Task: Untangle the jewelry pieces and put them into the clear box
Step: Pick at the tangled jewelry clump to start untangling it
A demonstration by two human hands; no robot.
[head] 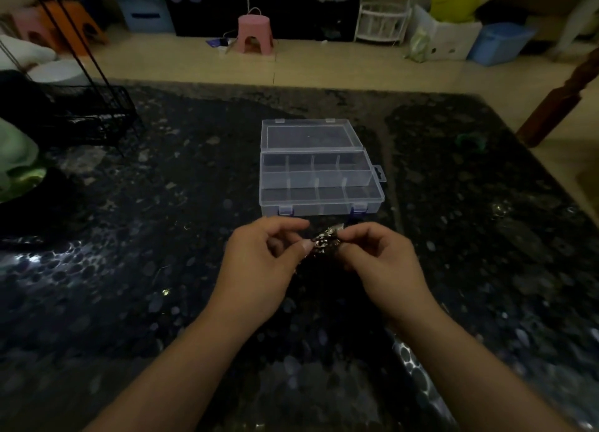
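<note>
My left hand and right hand both pinch a shiny gold tangled jewelry clump between them. At 12 o'clock, just beyond, sits the open clear plastic compartment box on the dark speckled stone table.

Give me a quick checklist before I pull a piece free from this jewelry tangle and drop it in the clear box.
1. Clear box lid open: ok, it lies folded back.
2. Compartments free to receive a piece: ok, those in view look empty.
3. Left hand grips the jewelry tangle: ok, fingertips pinch its left side.
4. Right hand grips the tangle: ok, fingers pinch its right side.
5. One piece already separated: cannot tell, the clump is small and dim.
6. Path from the hands to the box: ok, nothing lies between on the dark table.
</note>
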